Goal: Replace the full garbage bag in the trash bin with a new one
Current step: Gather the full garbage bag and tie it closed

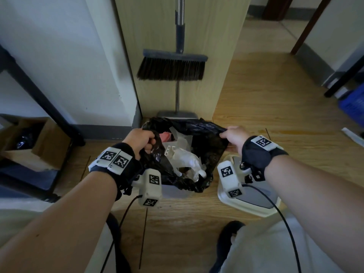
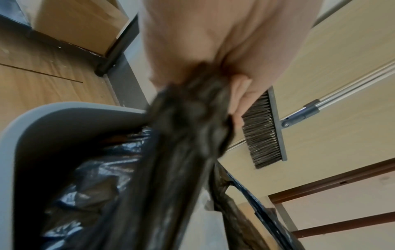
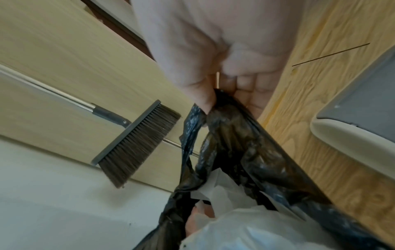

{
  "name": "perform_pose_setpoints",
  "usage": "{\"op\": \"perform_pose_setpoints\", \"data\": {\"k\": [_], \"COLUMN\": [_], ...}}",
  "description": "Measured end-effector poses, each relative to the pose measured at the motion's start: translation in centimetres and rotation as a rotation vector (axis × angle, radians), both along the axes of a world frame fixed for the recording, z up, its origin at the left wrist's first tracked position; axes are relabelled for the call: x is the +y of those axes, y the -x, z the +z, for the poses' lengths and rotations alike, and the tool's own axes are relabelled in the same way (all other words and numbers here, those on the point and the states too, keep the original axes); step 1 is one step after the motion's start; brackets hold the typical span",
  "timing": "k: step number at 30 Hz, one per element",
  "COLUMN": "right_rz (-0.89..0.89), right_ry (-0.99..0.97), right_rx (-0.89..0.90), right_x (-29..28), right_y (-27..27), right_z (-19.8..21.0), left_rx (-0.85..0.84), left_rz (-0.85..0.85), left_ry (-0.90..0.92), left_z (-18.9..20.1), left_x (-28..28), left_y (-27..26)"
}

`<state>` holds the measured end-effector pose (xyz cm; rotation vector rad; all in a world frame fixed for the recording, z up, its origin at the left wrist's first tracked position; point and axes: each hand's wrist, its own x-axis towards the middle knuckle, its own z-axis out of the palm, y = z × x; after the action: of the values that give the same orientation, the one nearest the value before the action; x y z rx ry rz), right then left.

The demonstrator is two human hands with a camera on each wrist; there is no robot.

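Observation:
A black garbage bag (image 1: 206,152) full of white paper and plastic waste sits in a grey trash bin (image 1: 173,191) on the wooden floor. My left hand (image 1: 140,141) grips a bunched handle of the bag (image 2: 192,118) at its left rim. My right hand (image 1: 233,137) pinches the right edge of the bag (image 3: 230,121) between thumb and fingers. The bag's mouth is stretched open between both hands. In the left wrist view the bin's grey rim (image 2: 42,121) shows below the bag.
The bin's white and grey lid (image 1: 254,201) lies on the floor to the right. A broom (image 1: 173,66) and dustpan lean on a wooden cabinet (image 1: 216,46) behind the bin. A cardboard box (image 1: 37,142) sits on a black shelf at left.

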<state>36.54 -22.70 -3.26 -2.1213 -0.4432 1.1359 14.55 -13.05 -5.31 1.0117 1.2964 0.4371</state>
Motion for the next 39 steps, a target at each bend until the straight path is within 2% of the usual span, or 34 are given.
{"op": "perform_pose_setpoints", "data": {"k": [7, 10, 11, 14, 17, 20, 22, 24, 28, 33, 36, 39], "right_rz": [-0.229, -0.137, -0.071, 0.129, 0.272, 0.449, 0.504, 0.466, 0.293, 0.15, 0.128, 0.206], "right_ry": [-0.122, -0.119, -0.1, 0.03, 0.139, 0.276, 0.304, 0.289, 0.16, 0.046, 0.105, 0.087], "right_rx": [0.18, 0.201, 0.184, 0.042, -0.118, -0.206, -0.115, -0.014, -0.001, 0.095, -0.014, -0.195], "right_x": [0.9, 1.1, 1.1, 0.8, 0.3, -1.1, -1.7, -2.1, -1.7, -1.6, -1.0, 0.0], "right_y": [0.2, 1.2, 1.6, 2.3, 1.7, 1.7, 1.8, 2.2, 2.1, 1.3, 1.7, 1.8], "right_z": [2.1, 2.1, 1.9, 1.0, 0.3, 0.0, -0.4, -0.5, 0.4, 2.5, 4.1, 4.2], "left_rx": [-0.026, -0.028, -0.007, 0.19, 0.294, 0.318, 0.328, 0.333, 0.39, 0.441, 0.437, 0.451], "left_rz": [0.013, -0.018, -0.091, -0.452, -0.61, -0.573, -0.527, -0.494, -0.472, -0.427, -0.386, -0.336], "left_ry": [-0.064, -0.074, -0.071, -0.034, 0.007, -0.009, -0.009, -0.012, -0.059, -0.206, -0.227, -0.299], "left_z": [2.0, 2.6, 2.8, 2.9, 2.3, 2.2, 2.4, 2.6, 2.5, 3.0, 4.6, 6.8], "left_x": [1.2, 0.5, -0.1, -2.1, -3.0, -2.7, -2.5, -2.3, -2.0, -1.6, -0.6, 0.7], "left_y": [1.0, 0.9, 0.8, 0.7, 0.6, 0.6, 0.5, 0.5, 0.1, 0.2, 0.7, 1.3]}}
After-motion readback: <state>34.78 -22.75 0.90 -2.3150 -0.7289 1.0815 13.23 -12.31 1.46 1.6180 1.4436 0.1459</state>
